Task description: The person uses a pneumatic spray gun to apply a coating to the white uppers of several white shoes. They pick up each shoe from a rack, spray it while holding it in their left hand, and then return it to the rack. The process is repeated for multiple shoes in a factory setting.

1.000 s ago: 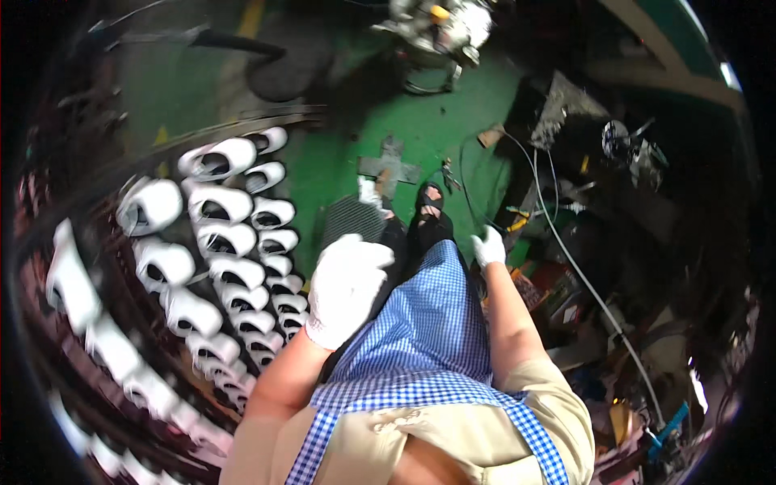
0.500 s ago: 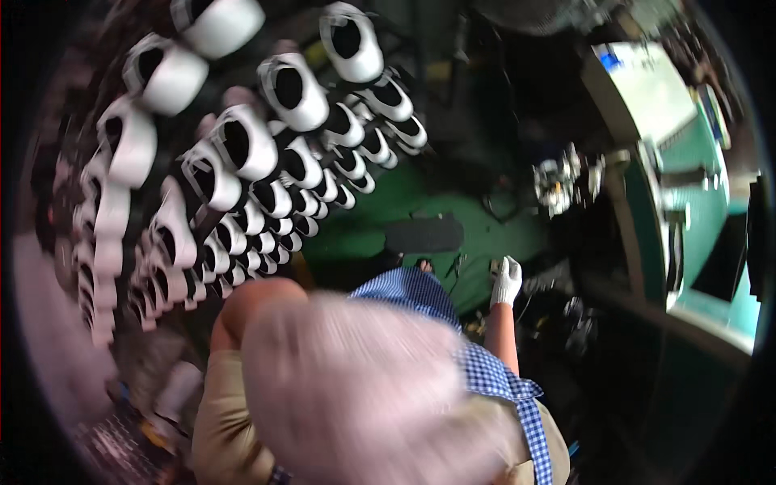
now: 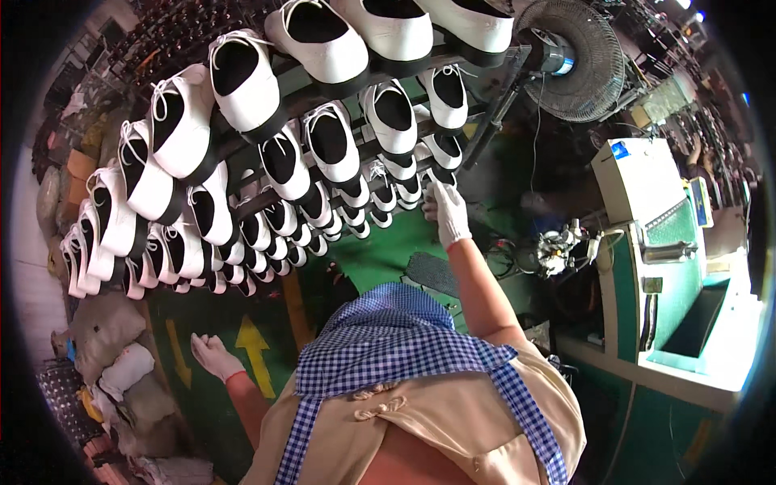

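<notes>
My left hand (image 3: pixel 217 356), in a white glove, hangs low on the left above the green floor. Its fingers are loosely bent and a little apart, with nothing visible in them. My right hand (image 3: pixel 448 213), also gloved in white, reaches forward to the right end of a shoe rack (image 3: pixel 495 105). Its fingers are partly spread beside the lower white shoes (image 3: pixel 443 150); whether they touch one I cannot tell. Rows of white lace-up shoes (image 3: pixel 327 145) with black linings and dark soles fill the rack's tiers.
A black fan (image 3: pixel 572 61) stands beyond the rack's right end. To the right are a green-topped workbench (image 3: pixel 672 234) and a metal machine part (image 3: pixel 559 249). Sacks (image 3: pixel 109 327) lie at the left. Yellow arrows (image 3: pixel 253 356) mark the floor, and a dark mat (image 3: pixel 432 273) lies ahead.
The blurred pale shape, apparently my raised left glove, has left the middle of view; my left hand is now lowered. My right hand has moved forward and left to the rack, which now appears larger.
</notes>
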The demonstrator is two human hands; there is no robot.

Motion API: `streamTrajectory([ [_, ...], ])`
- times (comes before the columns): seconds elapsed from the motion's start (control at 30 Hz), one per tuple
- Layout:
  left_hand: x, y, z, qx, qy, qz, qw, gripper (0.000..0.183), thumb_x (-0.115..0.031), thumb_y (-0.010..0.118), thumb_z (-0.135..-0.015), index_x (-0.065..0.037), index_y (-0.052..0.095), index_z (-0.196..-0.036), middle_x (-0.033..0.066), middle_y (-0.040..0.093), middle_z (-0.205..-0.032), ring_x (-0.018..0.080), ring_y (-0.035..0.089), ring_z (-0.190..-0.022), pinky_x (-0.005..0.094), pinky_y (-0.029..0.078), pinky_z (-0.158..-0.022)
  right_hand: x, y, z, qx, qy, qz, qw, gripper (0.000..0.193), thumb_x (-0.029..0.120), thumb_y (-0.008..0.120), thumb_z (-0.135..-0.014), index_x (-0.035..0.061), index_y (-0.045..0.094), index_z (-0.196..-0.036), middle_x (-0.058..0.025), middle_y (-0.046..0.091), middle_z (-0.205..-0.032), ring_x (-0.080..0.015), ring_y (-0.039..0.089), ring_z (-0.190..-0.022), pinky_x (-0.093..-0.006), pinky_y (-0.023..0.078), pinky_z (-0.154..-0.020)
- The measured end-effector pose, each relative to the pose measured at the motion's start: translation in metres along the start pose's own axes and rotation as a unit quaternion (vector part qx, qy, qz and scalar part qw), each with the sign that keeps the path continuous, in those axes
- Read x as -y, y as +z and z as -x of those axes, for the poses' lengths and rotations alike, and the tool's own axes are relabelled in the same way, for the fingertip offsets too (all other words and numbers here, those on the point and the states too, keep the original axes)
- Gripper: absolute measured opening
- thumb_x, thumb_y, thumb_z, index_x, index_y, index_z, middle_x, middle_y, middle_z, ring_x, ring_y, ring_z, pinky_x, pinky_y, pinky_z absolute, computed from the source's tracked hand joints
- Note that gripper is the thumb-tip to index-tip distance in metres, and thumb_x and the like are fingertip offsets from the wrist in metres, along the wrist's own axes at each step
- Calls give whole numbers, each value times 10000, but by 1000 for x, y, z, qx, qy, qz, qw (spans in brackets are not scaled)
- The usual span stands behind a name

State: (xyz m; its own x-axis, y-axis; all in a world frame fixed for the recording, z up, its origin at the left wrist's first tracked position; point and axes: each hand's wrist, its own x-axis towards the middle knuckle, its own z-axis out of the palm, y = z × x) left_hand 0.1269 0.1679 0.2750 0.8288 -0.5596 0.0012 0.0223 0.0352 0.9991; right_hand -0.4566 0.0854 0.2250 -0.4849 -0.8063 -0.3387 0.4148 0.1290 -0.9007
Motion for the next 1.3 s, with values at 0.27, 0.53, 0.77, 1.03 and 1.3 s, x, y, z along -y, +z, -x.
streamTrajectory([
  [0.27,-44,136,29,372,387,-220,814,123,-56,490,-986,19,583,-957,73,607,-866,147,510,-655,301,432,-551,-39,73,-8,-47,-29,-28,998,473,203,687,-955,48,526,-1372,-105,618,-1218,-202,652,-968,-332,548,-713],
  [0.53,-79,221,81,587,-47,3,809,277,-213,559,-1060,35,675,-1016,52,645,-767,100,541,-615,245,408,-534,-29,107,-41,-99,-189,105,971,1051,221,872,-777,-14,234,-1578,-228,430,-1535,-286,572,-1293,-380,481,-1072],
  [0.77,-88,240,128,693,10,9,721,242,-177,565,-1064,34,678,-1101,61,695,-853,99,622,-704,242,509,-658,-14,131,-52,-170,-206,120,956,1115,255,940,-644,-33,319,-1525,-242,486,-1453,-332,501,-1340,-410,412,-1138],
  [1.03,-38,246,141,681,-290,97,665,414,-255,602,-1045,9,541,-1359,138,674,-1162,204,670,-982,368,561,-913,13,108,-13,-176,-248,95,948,906,212,920,-663,29,471,-1429,-174,599,-1314,-272,584,-1218,-382,463,-1056],
  [1.3,10,297,216,659,-506,147,537,621,-553,456,-1045,-118,423,-1487,169,375,-1584,339,393,-1444,566,406,-1133,-10,-9,149,-97,-167,-49,980,1043,142,954,-636,34,376,-1498,-133,485,-1466,-271,496,-1351,-431,407,-1153],
])
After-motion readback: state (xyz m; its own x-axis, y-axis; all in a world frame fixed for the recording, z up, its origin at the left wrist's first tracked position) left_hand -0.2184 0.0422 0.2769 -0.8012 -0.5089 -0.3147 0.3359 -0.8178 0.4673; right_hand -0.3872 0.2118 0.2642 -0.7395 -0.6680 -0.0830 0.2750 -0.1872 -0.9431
